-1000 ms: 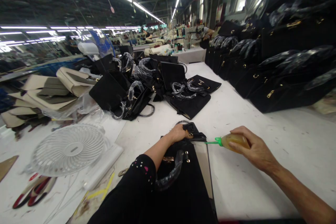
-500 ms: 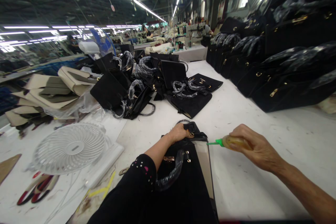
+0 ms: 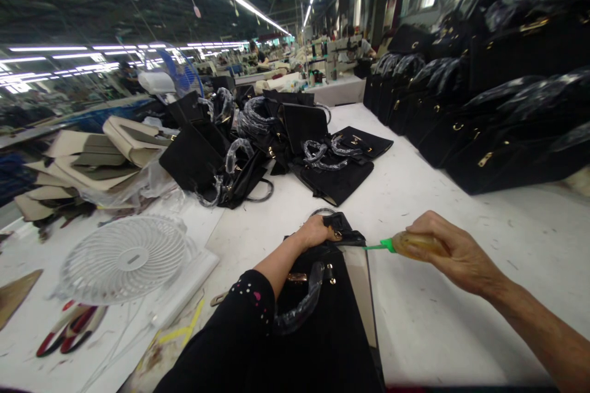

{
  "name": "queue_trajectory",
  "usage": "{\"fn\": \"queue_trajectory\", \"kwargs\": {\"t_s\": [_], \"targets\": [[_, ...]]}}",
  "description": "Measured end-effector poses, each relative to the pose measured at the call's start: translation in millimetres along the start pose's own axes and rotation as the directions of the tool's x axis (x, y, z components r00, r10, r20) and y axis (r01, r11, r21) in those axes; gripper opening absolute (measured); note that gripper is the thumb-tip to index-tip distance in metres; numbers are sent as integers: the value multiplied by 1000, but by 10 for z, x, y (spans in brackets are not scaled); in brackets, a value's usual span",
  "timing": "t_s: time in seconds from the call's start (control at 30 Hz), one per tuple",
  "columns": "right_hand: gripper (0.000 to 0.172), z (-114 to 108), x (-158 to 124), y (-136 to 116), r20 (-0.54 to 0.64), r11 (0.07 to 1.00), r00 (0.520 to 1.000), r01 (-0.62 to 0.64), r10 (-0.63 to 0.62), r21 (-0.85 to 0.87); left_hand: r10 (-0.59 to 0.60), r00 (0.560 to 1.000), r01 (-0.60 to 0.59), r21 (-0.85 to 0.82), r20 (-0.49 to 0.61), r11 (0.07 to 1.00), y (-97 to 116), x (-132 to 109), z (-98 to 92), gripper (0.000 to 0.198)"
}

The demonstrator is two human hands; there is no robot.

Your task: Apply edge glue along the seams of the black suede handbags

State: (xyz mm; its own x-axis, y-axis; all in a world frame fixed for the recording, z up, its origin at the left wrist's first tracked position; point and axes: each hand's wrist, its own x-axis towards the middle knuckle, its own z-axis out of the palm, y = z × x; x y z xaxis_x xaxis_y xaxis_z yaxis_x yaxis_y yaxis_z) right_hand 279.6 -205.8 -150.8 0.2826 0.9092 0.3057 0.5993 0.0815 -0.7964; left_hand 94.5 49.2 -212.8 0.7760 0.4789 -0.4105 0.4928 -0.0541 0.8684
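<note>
A black handbag (image 3: 322,313) lies on the white table in front of me, its handle (image 3: 304,307) wrapped in clear plastic and its fittings gold-coloured. My left hand (image 3: 316,231) is closed on the bag's folded-back upper part, near a gold ring. Along the right side a strip of beige lining (image 3: 357,276) shows. In my right hand (image 3: 449,250) is a squeeze bottle (image 3: 420,245) of amber liquid with a long green nozzle (image 3: 380,246). The nozzle points left, its tip at the bag's edge just under the folded part; whether it touches cannot be made out.
Black handbags lie heaped (image 3: 258,147) at the back, and more stand in a row (image 3: 461,116) at the right. A white fan (image 3: 133,259) and scissors (image 3: 74,328) are on the left, with beige bag pieces (image 3: 92,156) behind. Sewing machines (image 3: 338,58) stand farther off.
The bottle's nozzle has shifted slightly up, and its tip now sits closer to the bag's edge. My left hand keeps its hold on the handbag.
</note>
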Motion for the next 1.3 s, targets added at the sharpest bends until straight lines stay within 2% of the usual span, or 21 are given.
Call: {"fn": "queue_trajectory", "kwargs": {"t_s": [0.13,0.5,0.67,0.8,0.93,1.13,1.3], "targets": [[13,38,9,43,29,998,998,57,-57,-6,-5,1000,5,0,2,1000,1,-1,3,20],[9,-10,2,25,90,999,995,49,-48,-2,-6,1000,6,20,-2,1000,-8,9,-4,19],[7,17,-11,42,68,994,992,107,-108,8,2,1000,-2,27,-2,1000,-13,5,-7,18],[10,36,-32,62,68,988,987,148,-145,-48,-3,1000,3,17,-2,1000,4,-10,3,18],[10,35,-47,74,27,984,986,165,-164,-71,-3,1000,3,15,3,1000,5,-12,6,18],[11,12,-41,114,78,982,982,178,-173,-61,7,1000,-7,32,-10,999,-24,6,-2,17],[10,-8,-34,104,38,979,982,187,-185,-80,16,1000,-16,25,6,1000,-23,17,-2,21]]}}
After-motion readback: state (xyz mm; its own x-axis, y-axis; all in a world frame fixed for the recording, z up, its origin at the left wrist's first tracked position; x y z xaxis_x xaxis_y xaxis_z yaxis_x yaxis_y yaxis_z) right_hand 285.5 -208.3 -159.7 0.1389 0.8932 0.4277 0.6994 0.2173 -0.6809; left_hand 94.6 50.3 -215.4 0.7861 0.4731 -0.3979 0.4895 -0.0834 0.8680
